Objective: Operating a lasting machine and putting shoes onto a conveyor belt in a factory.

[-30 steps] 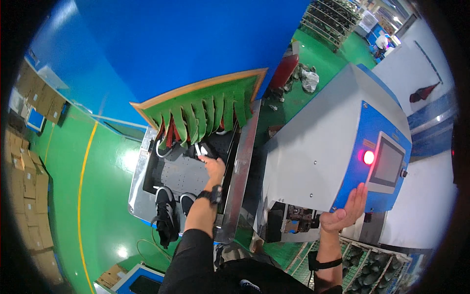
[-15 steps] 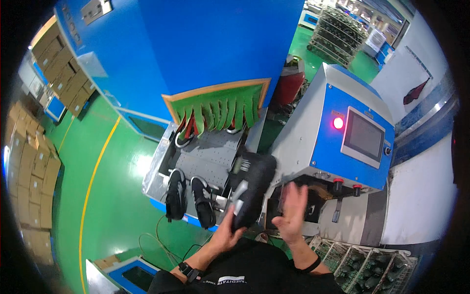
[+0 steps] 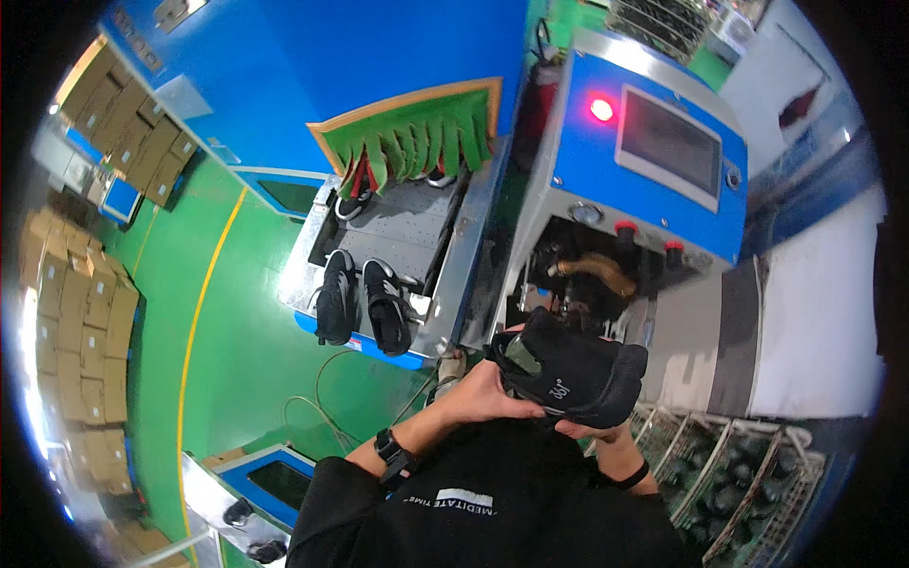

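In front of my chest is a black shoe (image 3: 582, 374) with a small grey-green patch, gripped between both hands. My left hand (image 3: 497, 393) holds one end, with the thumb along the lower side. My right hand (image 3: 598, 434) supports it from below; its fingers are mostly hidden by the shoe. To the left, two black-and-white shoes, a left one (image 3: 333, 308) and a right one (image 3: 386, 317), rest at the near end of a grey perforated conveyor bed (image 3: 402, 227). Farther along, another shoe (image 3: 354, 204) lies at the green strip curtain (image 3: 412, 147) of a blue machine.
On the right stands a blue-and-grey machine with a dark screen (image 3: 670, 147), a lit red lamp (image 3: 601, 110) and an open cavity (image 3: 587, 270) close to the held shoe. A wire rack (image 3: 729, 497) of dark shoes is at lower right. Stacked cartons (image 3: 71, 331) line the far left.
The black shoe has moved right, from beside the conveyor to in front of me, and has turned. My right hand, spread and free before, is now on it. The view has shifted.
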Demonstrator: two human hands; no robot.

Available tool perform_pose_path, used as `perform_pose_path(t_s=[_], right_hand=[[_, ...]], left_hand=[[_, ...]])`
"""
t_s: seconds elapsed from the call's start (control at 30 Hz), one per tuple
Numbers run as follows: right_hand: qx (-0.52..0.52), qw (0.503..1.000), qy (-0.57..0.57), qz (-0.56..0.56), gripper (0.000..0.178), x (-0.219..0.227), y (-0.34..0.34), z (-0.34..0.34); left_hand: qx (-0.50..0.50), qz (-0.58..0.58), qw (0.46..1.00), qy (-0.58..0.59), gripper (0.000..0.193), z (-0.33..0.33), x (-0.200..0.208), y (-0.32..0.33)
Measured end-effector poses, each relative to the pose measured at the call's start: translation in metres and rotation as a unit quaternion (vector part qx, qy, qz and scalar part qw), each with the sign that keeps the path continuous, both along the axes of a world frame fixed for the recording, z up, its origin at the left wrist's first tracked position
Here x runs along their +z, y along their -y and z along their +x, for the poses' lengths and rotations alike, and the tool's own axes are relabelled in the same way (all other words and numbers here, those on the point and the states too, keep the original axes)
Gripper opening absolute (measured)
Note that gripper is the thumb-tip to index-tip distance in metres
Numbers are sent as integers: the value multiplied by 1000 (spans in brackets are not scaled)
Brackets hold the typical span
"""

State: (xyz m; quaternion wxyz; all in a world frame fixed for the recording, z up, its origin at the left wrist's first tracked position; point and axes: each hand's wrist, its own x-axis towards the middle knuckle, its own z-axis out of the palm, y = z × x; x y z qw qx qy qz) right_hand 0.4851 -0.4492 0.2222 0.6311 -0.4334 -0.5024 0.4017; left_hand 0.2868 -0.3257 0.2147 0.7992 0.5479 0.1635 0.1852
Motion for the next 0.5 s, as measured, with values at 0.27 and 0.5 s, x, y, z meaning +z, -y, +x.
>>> perform_pose_path(t_s=[0.27,0.5], right_hand=[[-22,995,-54,81,115,15,32,6],[-206,972,110,19,121,16,46,27]], left_hand=[[83,85,983,136,107,48,-20,43],[166,450,858,-184,41,79,-12,44]])
